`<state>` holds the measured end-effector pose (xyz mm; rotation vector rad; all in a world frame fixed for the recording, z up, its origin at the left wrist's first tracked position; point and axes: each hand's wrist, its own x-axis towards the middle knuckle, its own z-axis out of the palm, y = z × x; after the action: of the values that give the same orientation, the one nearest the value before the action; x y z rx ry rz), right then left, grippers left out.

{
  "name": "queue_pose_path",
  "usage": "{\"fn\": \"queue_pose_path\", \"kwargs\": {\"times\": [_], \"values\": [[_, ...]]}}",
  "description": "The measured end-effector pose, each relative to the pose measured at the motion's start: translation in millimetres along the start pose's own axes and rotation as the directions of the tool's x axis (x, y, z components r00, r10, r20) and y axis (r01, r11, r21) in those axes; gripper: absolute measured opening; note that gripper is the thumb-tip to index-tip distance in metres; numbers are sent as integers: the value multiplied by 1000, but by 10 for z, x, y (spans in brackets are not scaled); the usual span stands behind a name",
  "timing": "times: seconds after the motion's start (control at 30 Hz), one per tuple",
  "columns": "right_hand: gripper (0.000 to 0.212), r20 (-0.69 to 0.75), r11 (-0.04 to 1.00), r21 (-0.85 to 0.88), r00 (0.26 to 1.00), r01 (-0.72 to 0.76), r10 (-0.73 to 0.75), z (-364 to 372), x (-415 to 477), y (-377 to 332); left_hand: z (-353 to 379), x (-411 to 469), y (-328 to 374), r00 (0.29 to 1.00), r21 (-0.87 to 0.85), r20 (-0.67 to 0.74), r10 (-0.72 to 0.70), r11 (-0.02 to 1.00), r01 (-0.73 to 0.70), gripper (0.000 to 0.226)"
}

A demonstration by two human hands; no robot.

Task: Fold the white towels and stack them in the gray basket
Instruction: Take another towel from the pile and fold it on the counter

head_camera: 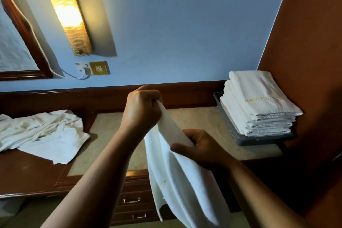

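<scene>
Two grips hold one white towel. The left hand, raised, pinches its upper edge, and the right hand pinches the same edge lower down and nearer us. The rest hangs limp before the counter. We judge the cloth light, soft and floppy, best taken at corners or along a hem so that it hangs flat. Folded towels sit stacked in the gray basket at right, and unfolded towels lie heaped at left.
</scene>
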<state>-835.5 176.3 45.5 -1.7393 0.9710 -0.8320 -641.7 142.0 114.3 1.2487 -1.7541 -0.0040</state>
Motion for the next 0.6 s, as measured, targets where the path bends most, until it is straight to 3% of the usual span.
{"fn": "queue_pose_path", "kwargs": {"times": [0.17,0.3,0.4,0.53,0.6], "values": [[21,-16,980,-59,981,-192,191,-261,-233,594,77,87,96,994,-14,-85,-68,998,67,30],[55,-185,902,-334,957,-274,222,-502,-370,1287,44,154,18,986,54,-129,-101,993,109,31],[56,-190,773,-540,943,-332,272,-638,-474,1711,76,199,-31,981,89,-144,-128,986,142,29],[106,-189,648,-696,950,-308,248,-620,-525,2062,224,196,-40,986,126,-75,-146,980,155,30],[88,-208,606,-719,938,-339,277,-637,-522,2200,300,169,-43,987,161,-26,-156,974,158,29]]}}
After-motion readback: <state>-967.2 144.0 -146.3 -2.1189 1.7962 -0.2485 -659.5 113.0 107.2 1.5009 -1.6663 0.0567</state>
